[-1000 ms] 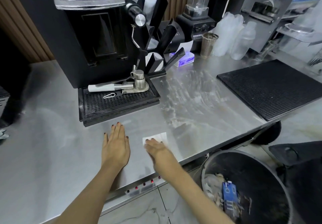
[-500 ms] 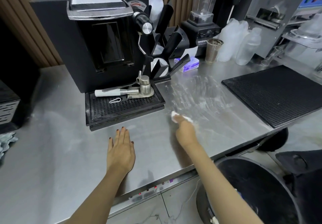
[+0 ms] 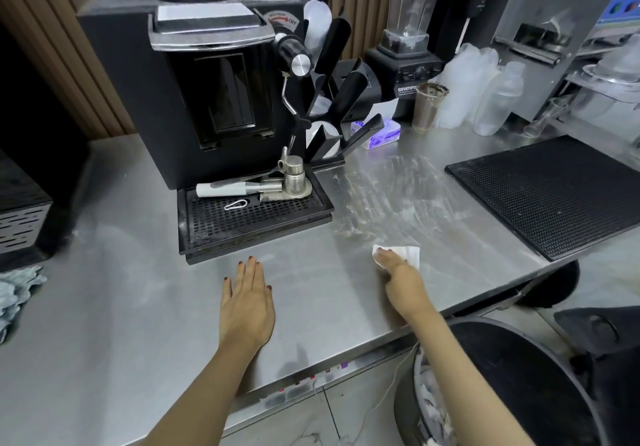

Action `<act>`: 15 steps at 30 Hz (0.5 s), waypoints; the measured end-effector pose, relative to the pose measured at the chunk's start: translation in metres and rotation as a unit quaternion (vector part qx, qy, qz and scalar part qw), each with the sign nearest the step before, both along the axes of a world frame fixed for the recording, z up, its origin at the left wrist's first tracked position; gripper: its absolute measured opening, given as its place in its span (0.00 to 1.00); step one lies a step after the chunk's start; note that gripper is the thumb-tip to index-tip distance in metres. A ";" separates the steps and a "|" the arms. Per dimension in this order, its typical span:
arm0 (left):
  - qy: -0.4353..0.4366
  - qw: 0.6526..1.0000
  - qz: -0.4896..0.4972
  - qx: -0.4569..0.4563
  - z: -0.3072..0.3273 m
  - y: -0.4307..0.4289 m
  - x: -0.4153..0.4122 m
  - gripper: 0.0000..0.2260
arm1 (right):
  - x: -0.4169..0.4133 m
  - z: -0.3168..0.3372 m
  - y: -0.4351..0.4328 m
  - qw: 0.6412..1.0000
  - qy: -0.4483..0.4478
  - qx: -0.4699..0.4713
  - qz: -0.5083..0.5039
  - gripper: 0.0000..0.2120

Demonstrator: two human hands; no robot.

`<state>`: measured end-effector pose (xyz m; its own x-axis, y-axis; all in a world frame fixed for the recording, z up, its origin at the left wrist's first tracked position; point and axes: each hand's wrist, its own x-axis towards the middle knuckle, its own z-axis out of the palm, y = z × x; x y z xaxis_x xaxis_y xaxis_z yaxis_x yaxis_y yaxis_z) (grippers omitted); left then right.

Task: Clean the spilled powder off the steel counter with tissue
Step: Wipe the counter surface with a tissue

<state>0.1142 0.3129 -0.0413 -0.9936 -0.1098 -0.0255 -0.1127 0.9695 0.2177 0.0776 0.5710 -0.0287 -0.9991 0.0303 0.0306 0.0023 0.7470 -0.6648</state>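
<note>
White powder smears [image 3: 398, 196] streak the steel counter [image 3: 121, 300] between the coffee machine's drip tray and the black mat. My right hand [image 3: 403, 281] presses flat on a folded white tissue [image 3: 408, 254], just below the smeared patch, near the counter's front edge. My left hand [image 3: 247, 301] lies flat on the bare steel, fingers together, in front of the drip tray, holding nothing.
A black coffee machine [image 3: 207, 92] with its drip tray [image 3: 252, 220] stands behind my left hand. A black rubber mat [image 3: 554, 192] lies to the right. A tissue box [image 3: 379, 135], metal cup [image 3: 427, 106] and blender [image 3: 408, 47] line the back. A black bin [image 3: 512, 383] stands below the counter edge.
My right hand slid the tissue from beside my left hand up toward the powder, then back and to the right. My left hand stayed flat in place.
</note>
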 end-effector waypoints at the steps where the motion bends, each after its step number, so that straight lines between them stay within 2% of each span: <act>1: 0.000 1.000 0.000 0.001 0.000 -0.001 0.000 0.23 | 0.001 0.005 0.005 1.000 -0.013 -0.007 0.004 0.24; 3: 0.002 1.000 0.001 0.004 0.000 -0.001 0.000 0.23 | 0.006 0.008 -0.007 0.998 -0.020 0.023 0.052 0.23; 6: 0.008 1.000 0.000 0.006 0.000 -0.001 -0.001 0.23 | 0.042 -0.008 -0.047 0.977 -0.054 0.054 0.198 0.14; 7: 0.008 1.000 0.000 0.007 0.000 -0.001 -0.001 0.23 | 0.052 -0.015 -0.053 0.973 -0.037 0.062 0.220 0.16; 10: 0.006 1.000 0.002 0.006 -0.002 0.000 0.000 0.23 | 0.061 -0.004 -0.033 0.982 -0.006 0.061 0.181 0.21; 15: 0.009 1.000 -0.004 -0.002 -0.001 -0.004 -0.001 0.23 | 0.036 0.021 0.033 0.998 -0.039 0.022 0.048 0.25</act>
